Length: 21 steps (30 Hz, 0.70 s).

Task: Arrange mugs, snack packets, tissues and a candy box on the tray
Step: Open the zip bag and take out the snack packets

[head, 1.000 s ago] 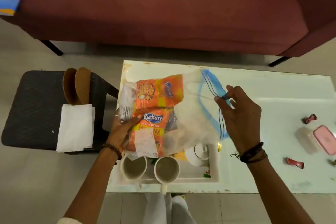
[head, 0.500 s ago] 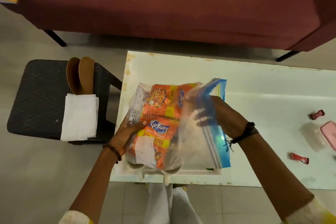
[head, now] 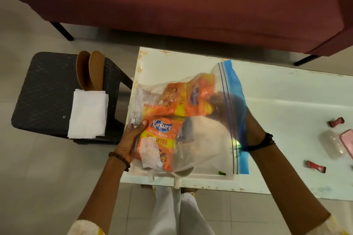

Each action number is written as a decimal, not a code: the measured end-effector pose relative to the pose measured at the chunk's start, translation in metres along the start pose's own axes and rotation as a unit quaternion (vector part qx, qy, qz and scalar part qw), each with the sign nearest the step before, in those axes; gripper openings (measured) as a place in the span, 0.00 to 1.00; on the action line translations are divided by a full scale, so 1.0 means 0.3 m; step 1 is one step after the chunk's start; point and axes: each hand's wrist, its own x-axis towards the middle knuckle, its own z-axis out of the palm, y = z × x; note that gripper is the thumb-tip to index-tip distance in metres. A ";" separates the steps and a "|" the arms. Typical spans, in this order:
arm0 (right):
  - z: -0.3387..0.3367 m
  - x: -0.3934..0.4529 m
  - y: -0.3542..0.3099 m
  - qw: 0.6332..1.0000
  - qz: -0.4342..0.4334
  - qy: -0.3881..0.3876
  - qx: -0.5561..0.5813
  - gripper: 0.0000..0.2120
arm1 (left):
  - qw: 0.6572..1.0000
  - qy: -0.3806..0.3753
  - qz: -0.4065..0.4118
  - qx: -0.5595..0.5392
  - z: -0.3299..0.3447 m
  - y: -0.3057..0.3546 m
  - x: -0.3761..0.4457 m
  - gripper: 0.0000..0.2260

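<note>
Nearest me, a mug [head: 182, 172] peeks out at the near edge of the white tray [head: 210, 176], which sits at the near left corner of the table [head: 286, 89]. Above the tray I hold a clear zip bag [head: 206, 139] with two orange snack packets [head: 162, 135] inside. My left hand [head: 131, 139] clamps the bag's left side, thumb pressed on the lower packet. My right hand [head: 236, 112] is pushed in through the bag's blue-banded mouth; I cannot tell how its fingers sit through the plastic. Toward the table's right edge lie two red candies [head: 316, 166] and a clear candy box [head: 332, 145] beside its pink lid [head: 347, 143]. Left of the table, tissues [head: 87, 113] rest on a dark stool [head: 45, 91], with two brown coasters [head: 90, 69] behind them. Beyond stands a maroon sofa [head: 181, 0].
</note>
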 end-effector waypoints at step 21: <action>-0.158 0.191 0.076 0.874 -0.153 0.095 -0.450 0.08 | 0.997 0.044 -0.008 -0.067 -0.158 -0.012 -0.008 0.23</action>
